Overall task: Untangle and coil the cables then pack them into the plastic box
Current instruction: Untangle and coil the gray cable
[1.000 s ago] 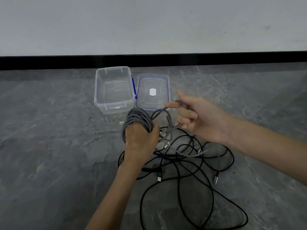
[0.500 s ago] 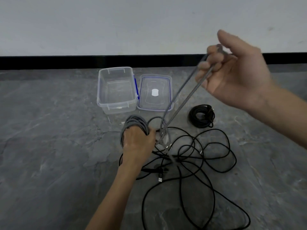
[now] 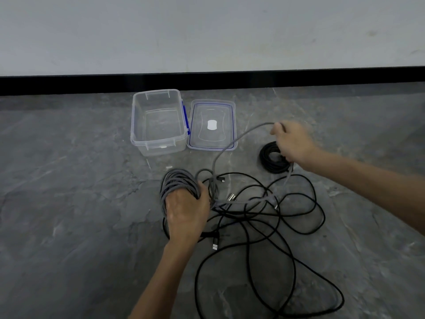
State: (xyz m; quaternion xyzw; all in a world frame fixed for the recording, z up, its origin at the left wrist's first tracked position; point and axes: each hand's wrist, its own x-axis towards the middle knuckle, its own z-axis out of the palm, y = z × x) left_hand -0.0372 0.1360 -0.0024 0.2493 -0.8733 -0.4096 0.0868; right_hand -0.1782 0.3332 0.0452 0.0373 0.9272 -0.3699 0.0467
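Box (image 3: 158,147) sits empty on the floor, lid (image 3: 220,111) right beside it. Left grip (image 3: 186,215) is clenched round the coiled grey cable (image 3: 177,183), and right grip (image 3: 294,143) holds its loose stretch. Black cables (image 3: 299,226) are tangled on the floor nearby.

Grips grey cable coil (image 3: 177,184) with left hand (image 3: 186,212), back of hand up, fingers curled through the loops, forearm in from bottom edge. Pinches loose grey strand (image 3: 253,130) with right hand (image 3: 293,143), farther out, forearm in from right edge. Hands well apart.
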